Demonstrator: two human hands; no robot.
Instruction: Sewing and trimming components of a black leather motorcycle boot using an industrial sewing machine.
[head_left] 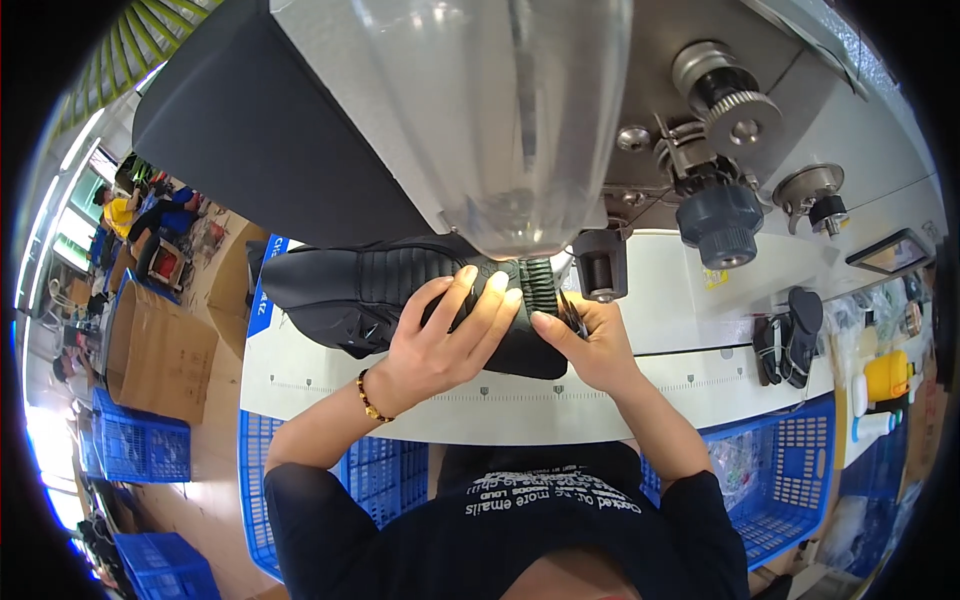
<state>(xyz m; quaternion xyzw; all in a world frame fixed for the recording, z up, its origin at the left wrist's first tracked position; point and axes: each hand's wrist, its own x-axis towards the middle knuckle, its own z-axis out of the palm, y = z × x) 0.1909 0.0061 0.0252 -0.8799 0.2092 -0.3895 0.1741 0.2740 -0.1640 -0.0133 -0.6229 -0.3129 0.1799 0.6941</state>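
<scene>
A black padded piece with stitched ribs point(405, 272) lies on the white bed of a sewing machine point(450, 130), its right part beneath the machine head. It looks like a bag or shoe upper; I cannot tell which. My left hand point(445, 335) rests on it, fingers stretched out and slightly apart, fingertips close to a row of dark green ribbed strips point(538, 285). With the thumb on top, my right hand point(595, 345) grips the piece's right edge. A thin dark pointed thing point(573, 315) shows by its thumb and forefinger; its kind is unclear.
A measuring scale runs along the white table point(480, 410). Black strapped items point(790, 340) lie at right, near a yellow container point(888, 377). Blue crates point(780, 480) stand under the table's edge. At left are cardboard boxes point(160, 350) and a seated person in yellow point(120, 213).
</scene>
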